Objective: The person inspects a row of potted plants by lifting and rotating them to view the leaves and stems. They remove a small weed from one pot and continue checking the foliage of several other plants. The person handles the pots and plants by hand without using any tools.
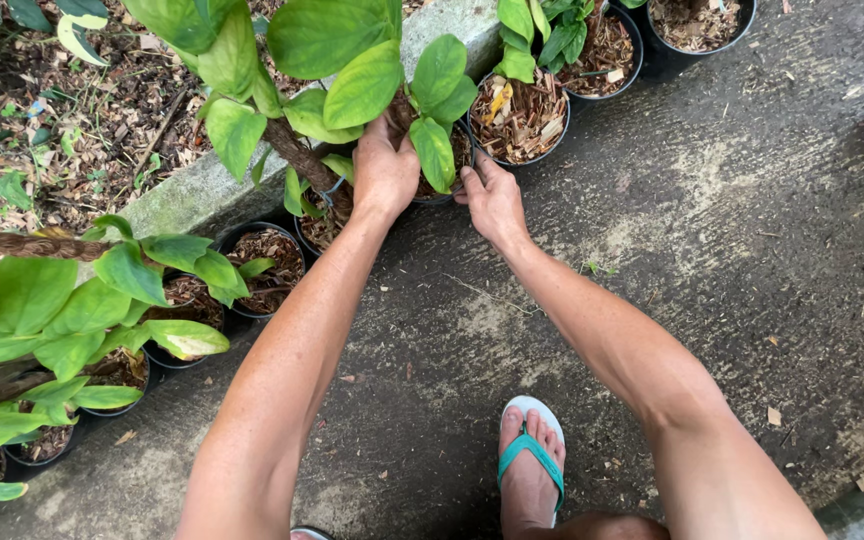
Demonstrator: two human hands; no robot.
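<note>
The left hand (pixel 384 170) gripped the rim of a black plastic pot (pixel 442 190), fingers curled over the near edge and partly hidden under broad green leaves (pixel 392 80). The right hand (pixel 493 200) rested just beside it on the pot's right rim, fingers bent and pressed together against the edge. That pot sat at the foot of a grey concrete kerb (pixel 192 195), and it held a climbing plant tied to a brown fibre-wrapped pole (pixel 297 155) that leaned to the left of the pot.

To the right of the pot, along the kerb, stood more black pots (pixel 524 120) filled with wood chips and small plants. To its left, a further row of pots (pixel 262 265) carried leafy plants on similar poles. Beyond the kerb lay a bed of dry leaf mulch (pixel 82 120). Nearer than the pot stretched grey, worn pavement (pixel 732 230), where one foot in a white sandal with teal straps (pixel 532 455) stood between the person's forearms.
</note>
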